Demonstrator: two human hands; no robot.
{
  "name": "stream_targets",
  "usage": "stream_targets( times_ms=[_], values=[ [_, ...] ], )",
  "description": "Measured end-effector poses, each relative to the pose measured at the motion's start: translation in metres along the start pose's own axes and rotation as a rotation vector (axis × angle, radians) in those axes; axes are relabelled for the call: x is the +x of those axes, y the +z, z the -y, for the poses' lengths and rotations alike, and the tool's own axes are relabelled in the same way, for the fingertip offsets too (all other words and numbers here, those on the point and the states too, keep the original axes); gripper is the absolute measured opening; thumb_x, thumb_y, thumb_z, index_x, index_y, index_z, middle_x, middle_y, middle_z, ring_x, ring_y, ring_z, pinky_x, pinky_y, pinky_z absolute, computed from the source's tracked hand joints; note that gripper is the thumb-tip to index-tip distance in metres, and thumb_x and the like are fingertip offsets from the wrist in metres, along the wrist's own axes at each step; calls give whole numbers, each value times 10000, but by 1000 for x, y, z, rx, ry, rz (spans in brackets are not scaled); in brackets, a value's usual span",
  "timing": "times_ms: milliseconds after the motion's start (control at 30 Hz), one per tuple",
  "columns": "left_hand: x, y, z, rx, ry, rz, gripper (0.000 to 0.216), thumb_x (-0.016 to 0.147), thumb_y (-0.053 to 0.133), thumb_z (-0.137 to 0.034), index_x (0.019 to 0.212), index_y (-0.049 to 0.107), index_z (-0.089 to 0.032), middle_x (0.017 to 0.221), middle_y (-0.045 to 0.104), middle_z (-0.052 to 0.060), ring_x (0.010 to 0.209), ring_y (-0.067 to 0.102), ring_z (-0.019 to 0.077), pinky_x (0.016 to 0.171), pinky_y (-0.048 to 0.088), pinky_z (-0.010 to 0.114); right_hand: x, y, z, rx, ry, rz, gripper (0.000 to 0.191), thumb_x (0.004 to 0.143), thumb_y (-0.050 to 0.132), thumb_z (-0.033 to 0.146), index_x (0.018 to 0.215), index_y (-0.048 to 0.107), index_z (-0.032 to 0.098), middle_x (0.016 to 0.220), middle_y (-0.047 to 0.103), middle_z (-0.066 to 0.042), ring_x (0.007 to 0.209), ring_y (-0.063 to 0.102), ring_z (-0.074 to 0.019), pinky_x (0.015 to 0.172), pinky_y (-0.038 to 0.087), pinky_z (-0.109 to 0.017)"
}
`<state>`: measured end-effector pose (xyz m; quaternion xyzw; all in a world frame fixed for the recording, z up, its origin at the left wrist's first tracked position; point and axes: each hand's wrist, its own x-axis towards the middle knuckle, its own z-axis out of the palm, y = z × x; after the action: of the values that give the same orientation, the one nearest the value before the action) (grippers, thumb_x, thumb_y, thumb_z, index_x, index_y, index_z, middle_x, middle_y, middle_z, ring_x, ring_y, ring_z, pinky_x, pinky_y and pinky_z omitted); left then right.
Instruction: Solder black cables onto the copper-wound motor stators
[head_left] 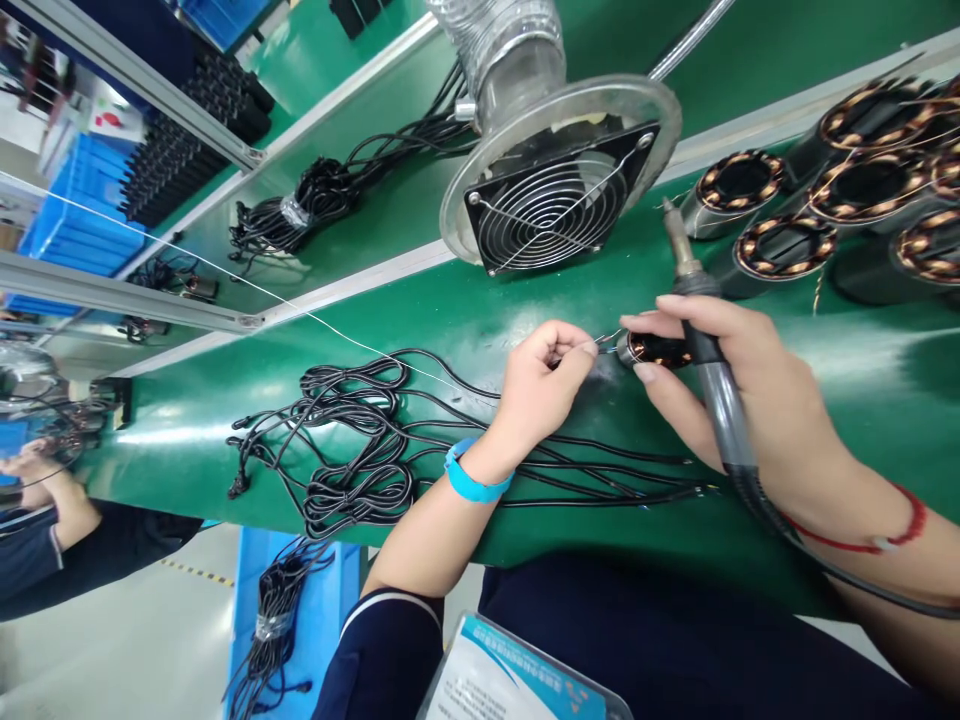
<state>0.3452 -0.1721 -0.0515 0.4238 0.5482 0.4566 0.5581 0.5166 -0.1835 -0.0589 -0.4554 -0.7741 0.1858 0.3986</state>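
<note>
My right hand (765,410) is closed round a soldering iron (718,390), its metal tip pointing up and away. The thumb and fingers of that hand also hold a small motor stator (658,349) with copper windings, lying on its side. My left hand (544,385) is closed in a pinch on thin wire ends (606,345) beside the stator's near end. One black cable runs under that hand, though its end is hidden by the fingers. Below the left wrist, several black cables (600,482) with stripped ends lie on the green bench.
Coiled black cables (352,440) lie left of my arm. A fume extractor fan (551,215) hangs over the bench. Several larger stators (784,245) stand at the right. A blue bin (337,600) with bundled cables sits below the edge. Another person's hand (34,462) is far left.
</note>
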Motion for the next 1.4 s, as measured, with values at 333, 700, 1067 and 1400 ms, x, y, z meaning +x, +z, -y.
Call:
stream_targets(
  times_ms=[333,700,1067,1400],
  values=[
    [-13,-9,-5,78,74,63,103,853,623,-212,777,562,-178,603,524,-62,506,458,50,499,370,176,8,14,-5,-59,-166,-120,562,939,607,184,1453,412,304,950,723,-3,836,626,-263,749,483,-415],
    [-15,-15,-1,295,371,137,101,905,613,-202,808,617,-178,732,596,-20,651,539,84,633,450,217,4,15,-12,50,-119,-89,521,964,593,269,1450,411,321,939,707,0,884,688,-233,856,540,-450],
    [-19,-9,-1,445,333,110,102,855,604,-126,764,594,-172,741,605,-12,658,532,89,628,431,222,-4,-27,12,-34,136,-128,404,1005,591,334,1405,575,284,1080,751,-41,1010,721,-222,872,583,-398],
    [-22,1,2,410,232,58,90,863,604,-138,788,582,-182,747,593,-14,699,544,97,674,443,242,-48,-37,-9,98,-6,-242,152,958,633,394,914,630,249,712,621,-30,547,559,-129,456,381,-299]
  ],
)
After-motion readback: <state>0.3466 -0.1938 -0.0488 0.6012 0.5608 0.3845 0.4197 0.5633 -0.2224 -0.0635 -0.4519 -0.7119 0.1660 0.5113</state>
